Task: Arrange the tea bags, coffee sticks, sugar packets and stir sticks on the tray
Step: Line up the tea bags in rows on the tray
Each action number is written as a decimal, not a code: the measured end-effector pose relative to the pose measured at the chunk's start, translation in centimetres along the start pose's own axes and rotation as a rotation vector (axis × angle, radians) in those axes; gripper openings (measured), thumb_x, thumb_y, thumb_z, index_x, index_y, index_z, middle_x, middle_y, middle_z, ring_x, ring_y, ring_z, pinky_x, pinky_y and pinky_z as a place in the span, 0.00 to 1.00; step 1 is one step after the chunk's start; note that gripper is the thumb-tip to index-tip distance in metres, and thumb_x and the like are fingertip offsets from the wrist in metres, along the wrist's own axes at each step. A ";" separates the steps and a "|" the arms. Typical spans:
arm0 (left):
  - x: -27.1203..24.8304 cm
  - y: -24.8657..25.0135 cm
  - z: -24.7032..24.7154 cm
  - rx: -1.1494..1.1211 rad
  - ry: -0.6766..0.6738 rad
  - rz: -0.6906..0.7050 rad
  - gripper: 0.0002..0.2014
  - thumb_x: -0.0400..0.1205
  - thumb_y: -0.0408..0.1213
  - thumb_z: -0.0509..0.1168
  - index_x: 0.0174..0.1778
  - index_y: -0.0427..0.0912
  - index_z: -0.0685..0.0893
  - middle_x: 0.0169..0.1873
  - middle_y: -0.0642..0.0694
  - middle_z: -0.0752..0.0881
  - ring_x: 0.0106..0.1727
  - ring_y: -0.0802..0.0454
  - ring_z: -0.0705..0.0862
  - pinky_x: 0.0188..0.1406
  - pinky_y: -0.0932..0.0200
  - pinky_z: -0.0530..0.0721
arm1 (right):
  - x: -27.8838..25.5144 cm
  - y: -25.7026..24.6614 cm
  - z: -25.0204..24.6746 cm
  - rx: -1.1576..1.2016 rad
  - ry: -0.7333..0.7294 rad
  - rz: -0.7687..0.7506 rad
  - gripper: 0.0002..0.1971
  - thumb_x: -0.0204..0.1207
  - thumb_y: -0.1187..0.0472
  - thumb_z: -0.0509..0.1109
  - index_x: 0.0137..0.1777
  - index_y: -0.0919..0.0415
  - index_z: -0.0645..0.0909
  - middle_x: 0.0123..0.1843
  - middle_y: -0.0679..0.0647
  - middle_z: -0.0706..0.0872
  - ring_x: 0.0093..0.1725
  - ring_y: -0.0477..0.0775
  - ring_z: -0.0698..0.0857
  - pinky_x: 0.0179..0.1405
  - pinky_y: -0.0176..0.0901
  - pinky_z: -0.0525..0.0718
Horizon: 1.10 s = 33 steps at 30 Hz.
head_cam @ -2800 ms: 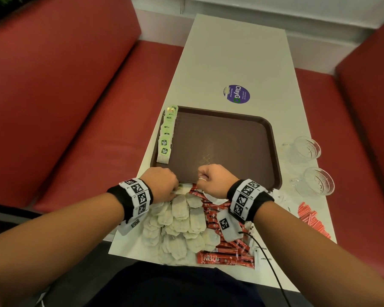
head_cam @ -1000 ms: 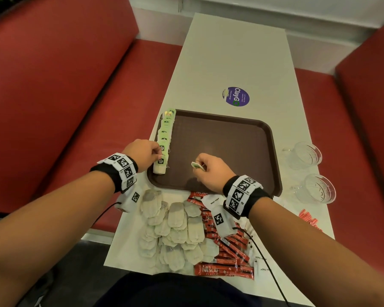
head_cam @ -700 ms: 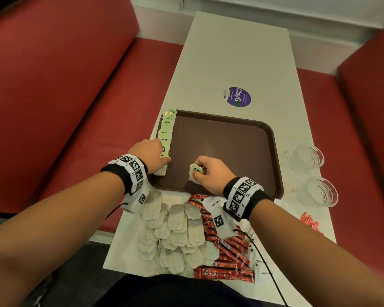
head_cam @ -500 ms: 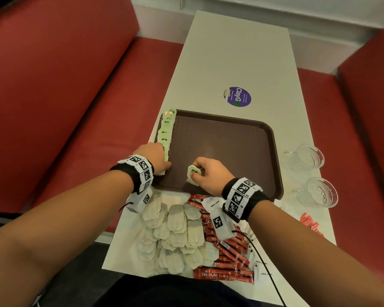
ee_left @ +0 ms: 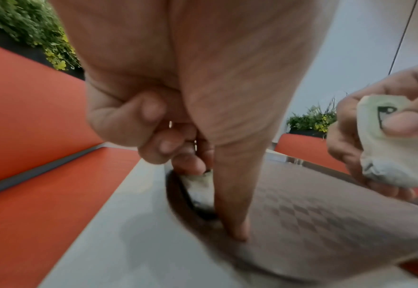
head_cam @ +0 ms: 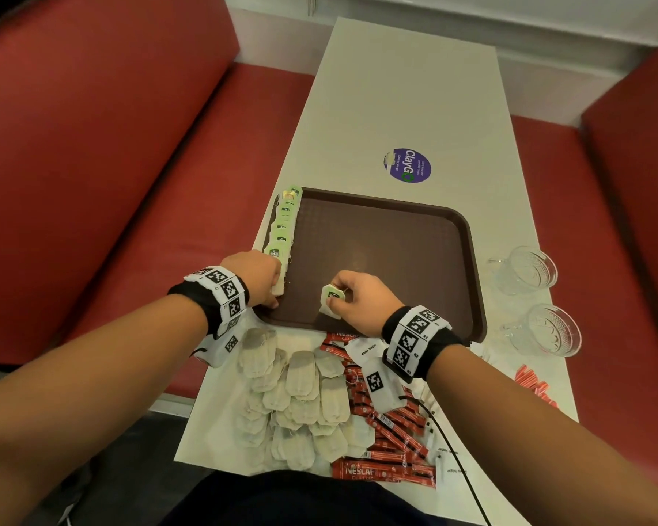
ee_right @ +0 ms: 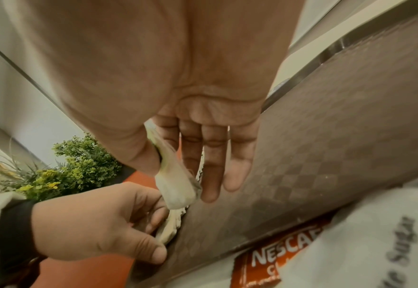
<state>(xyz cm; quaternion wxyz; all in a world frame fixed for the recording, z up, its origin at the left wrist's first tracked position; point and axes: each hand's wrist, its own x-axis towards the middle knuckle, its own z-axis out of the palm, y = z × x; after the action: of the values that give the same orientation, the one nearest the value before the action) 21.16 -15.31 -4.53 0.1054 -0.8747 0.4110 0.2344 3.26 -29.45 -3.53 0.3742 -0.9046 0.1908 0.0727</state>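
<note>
A brown tray point(head_cam: 396, 241) lies on the white table, with a row of green-tagged tea bags point(head_cam: 283, 225) standing along its left rim. My left hand point(head_cam: 270, 286) is at the tray's near-left corner and pinches the nearest tea bag of that row point(ee_right: 168, 226) with curled fingers. Its thumb tip touches the tray floor point(ee_left: 301, 214). My right hand point(head_cam: 342, 294) hovers over the tray's near part and pinches a single green-tagged tea bag point(head_cam: 329, 301) between thumb and fingers; the bag point(ee_left: 390, 155) hangs clear of the tray.
Loose tea bags point(head_cam: 297, 396) are piled between the tray and me, with red coffee sticks point(head_cam: 388, 430) and a white sugar packet point(head_cam: 365, 351) beside them. Two glass cups point(head_cam: 528, 271) and red sticks point(head_cam: 534, 385) sit at the right. Red benches flank the table.
Both hands left the pile and came over the tray. The right hand carried a tea bag and turned its tag up. The left hand slid back to the row's near end.
</note>
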 end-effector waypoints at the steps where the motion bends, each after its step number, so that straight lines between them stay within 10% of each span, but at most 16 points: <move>1: 0.0 -0.1 0.1 -0.013 0.004 0.001 0.16 0.73 0.52 0.78 0.44 0.49 0.79 0.41 0.50 0.84 0.42 0.48 0.83 0.35 0.57 0.78 | 0.1 0.0 0.1 0.000 0.000 -0.002 0.03 0.81 0.56 0.70 0.50 0.50 0.78 0.45 0.47 0.84 0.44 0.48 0.83 0.43 0.42 0.81; 16: -4.1 2.0 -1.4 -0.500 0.294 0.432 0.06 0.82 0.51 0.70 0.47 0.55 0.86 0.34 0.61 0.82 0.36 0.68 0.78 0.36 0.66 0.71 | 1.0 -1.1 0.1 0.080 0.050 -0.062 0.07 0.76 0.55 0.77 0.49 0.51 0.81 0.38 0.46 0.85 0.36 0.44 0.80 0.37 0.38 0.77; 24: -4.7 0.7 -0.8 -0.615 0.382 0.358 0.03 0.81 0.44 0.73 0.44 0.50 0.87 0.27 0.59 0.81 0.29 0.67 0.78 0.30 0.72 0.69 | 0.5 -1.2 0.5 0.152 0.057 -0.059 0.21 0.70 0.59 0.82 0.58 0.51 0.76 0.41 0.49 0.89 0.39 0.46 0.87 0.44 0.40 0.86; 33: -2.2 -3.6 0.8 -0.491 0.199 0.033 0.05 0.82 0.44 0.72 0.49 0.48 0.87 0.42 0.53 0.89 0.47 0.54 0.86 0.49 0.60 0.80 | -1.4 -0.2 0.5 -0.370 -0.438 -0.082 0.20 0.65 0.50 0.85 0.54 0.52 0.84 0.33 0.42 0.77 0.33 0.43 0.75 0.41 0.47 0.83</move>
<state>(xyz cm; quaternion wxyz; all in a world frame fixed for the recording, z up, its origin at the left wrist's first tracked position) 22.41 -11.22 -4.19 -0.1547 -0.8860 0.3643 0.2415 2.06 -28.59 -3.33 0.2378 -0.9272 0.0523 0.2846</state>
